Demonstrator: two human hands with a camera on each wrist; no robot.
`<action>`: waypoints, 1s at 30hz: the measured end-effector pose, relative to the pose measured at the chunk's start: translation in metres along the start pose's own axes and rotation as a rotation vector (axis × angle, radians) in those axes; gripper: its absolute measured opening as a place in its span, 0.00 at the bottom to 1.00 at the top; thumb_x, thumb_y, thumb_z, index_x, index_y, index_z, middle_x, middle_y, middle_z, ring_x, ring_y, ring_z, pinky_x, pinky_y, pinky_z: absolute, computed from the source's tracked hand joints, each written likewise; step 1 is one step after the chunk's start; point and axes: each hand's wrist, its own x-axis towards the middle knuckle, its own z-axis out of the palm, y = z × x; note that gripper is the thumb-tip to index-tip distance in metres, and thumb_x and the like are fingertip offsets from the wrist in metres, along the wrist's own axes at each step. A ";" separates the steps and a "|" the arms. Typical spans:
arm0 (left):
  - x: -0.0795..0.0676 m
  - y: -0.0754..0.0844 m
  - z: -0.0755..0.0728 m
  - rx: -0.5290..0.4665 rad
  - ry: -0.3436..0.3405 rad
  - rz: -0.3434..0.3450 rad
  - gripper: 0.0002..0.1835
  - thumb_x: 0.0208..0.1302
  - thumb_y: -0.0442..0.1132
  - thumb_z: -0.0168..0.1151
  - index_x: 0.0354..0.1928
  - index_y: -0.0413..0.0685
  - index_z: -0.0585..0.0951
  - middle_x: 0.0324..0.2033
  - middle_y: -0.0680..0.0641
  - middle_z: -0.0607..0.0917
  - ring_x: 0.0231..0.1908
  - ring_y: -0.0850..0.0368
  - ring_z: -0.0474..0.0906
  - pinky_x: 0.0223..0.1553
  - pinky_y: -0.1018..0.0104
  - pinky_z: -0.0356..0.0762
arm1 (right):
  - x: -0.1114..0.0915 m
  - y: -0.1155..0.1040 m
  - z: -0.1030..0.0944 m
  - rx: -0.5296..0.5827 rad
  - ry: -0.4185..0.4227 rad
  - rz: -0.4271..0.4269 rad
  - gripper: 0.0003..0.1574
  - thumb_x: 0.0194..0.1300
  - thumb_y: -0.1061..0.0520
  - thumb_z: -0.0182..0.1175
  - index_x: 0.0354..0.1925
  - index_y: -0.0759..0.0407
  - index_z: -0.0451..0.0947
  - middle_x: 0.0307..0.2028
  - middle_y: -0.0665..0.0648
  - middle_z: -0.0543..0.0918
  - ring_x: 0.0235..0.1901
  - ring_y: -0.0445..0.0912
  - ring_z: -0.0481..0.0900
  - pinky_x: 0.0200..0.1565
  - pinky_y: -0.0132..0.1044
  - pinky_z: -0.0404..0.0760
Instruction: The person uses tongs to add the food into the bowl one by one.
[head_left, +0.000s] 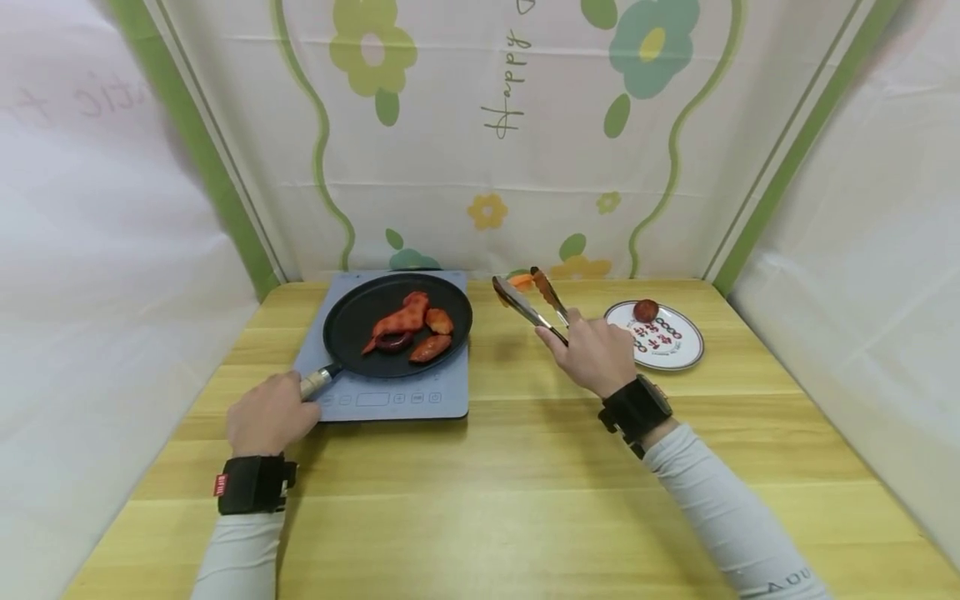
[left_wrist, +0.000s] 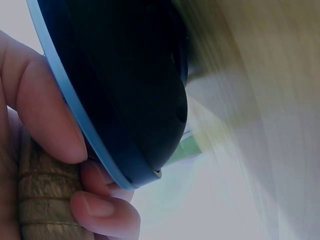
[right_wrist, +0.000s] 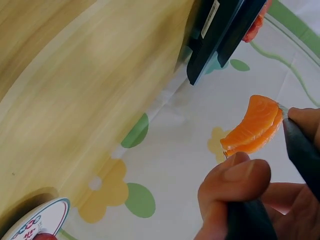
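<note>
In the head view my left hand (head_left: pixel 272 415) grips the wooden handle (head_left: pixel 318 382) of a black frying pan (head_left: pixel 352 312). The left wrist view shows my fingers curled round the ridged wood (left_wrist: pixel 47 200). The pan stands on a flat induction cooker (head_left: pixel 386 408) and carries several pieces of food, among them a large reddish one (head_left: pixel 401 321) and a dark ring (head_left: pixel 393 342). With my right hand (head_left: pixel 600 354) I hold metal tongs (head_left: pixel 528 310) with dark handles, raised between pan and plate. Between their tips is an orange, salmon-like slice (right_wrist: pixel 254 122).
To the right of the tongs lies a white oval plate (head_left: pixel 686 342) with red lettering, bearing a round dark red piece (head_left: pixel 646 311). Behind the wooden table (head_left: pixel 525 500) hangs a flowered curtain (head_left: pixel 450 150), and pale sheets (head_left: pixel 862 250) close off both sides.
</note>
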 end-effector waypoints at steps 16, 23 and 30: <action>-0.004 -0.001 0.001 0.001 -0.001 0.005 0.06 0.45 0.40 0.52 0.25 0.47 0.68 0.20 0.47 0.67 0.20 0.52 0.64 0.19 0.59 0.58 | 0.007 -0.024 0.002 0.021 -0.009 -0.041 0.41 0.65 0.26 0.42 0.49 0.60 0.73 0.11 0.51 0.64 0.09 0.46 0.62 0.12 0.40 0.58; -0.004 0.000 0.000 -0.003 -0.020 -0.010 0.07 0.46 0.41 0.53 0.27 0.46 0.68 0.21 0.47 0.67 0.20 0.51 0.64 0.19 0.59 0.58 | 0.015 -0.034 0.002 0.010 -0.033 -0.040 0.40 0.65 0.25 0.40 0.46 0.59 0.73 0.12 0.51 0.65 0.10 0.47 0.63 0.13 0.40 0.59; -0.003 0.001 -0.001 -0.001 -0.015 -0.010 0.07 0.46 0.41 0.52 0.26 0.46 0.68 0.22 0.47 0.67 0.20 0.51 0.65 0.19 0.59 0.59 | 0.020 -0.044 0.003 0.034 -0.032 -0.026 0.41 0.64 0.24 0.40 0.47 0.57 0.73 0.13 0.51 0.66 0.11 0.46 0.64 0.13 0.40 0.60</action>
